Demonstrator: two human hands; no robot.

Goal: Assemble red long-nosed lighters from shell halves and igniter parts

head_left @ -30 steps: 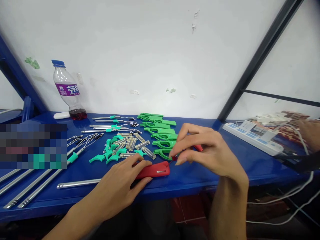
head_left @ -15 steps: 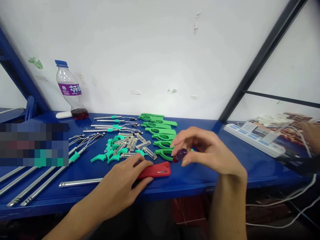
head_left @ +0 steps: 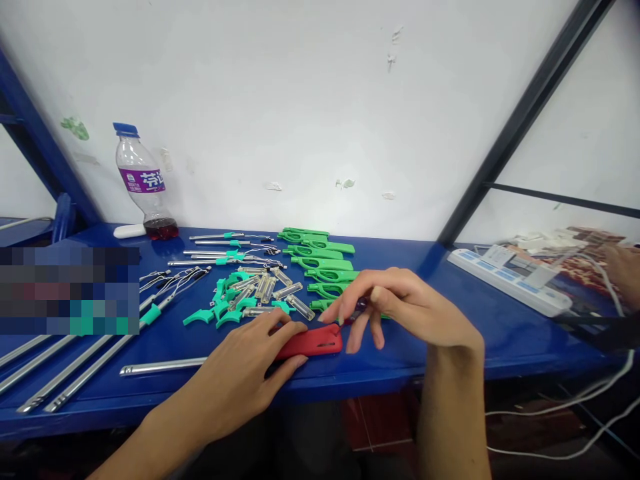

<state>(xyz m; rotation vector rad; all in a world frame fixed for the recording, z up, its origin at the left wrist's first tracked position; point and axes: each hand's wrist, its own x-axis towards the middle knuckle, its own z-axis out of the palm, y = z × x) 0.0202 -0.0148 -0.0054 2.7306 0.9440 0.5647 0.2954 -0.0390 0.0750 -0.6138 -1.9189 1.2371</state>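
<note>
the left hand has its fingers and thumb clamped along both sides of a red handle, which lies on the blue table. at the red handle's right end is a small dark screwdriver, with the fingers of the right hand spread loosely about it; i cannot tell whether they grip it. a metal tube sticks out left of the red handle, the place between them hidden by the left hand. behind the red handle lies a row of green handles; behind it and to the left are clear plastic pieces and curved teal pieces. farther left of it lie long rods, with a drink bottle well behind. a white power strip lies well to its right.
</note>
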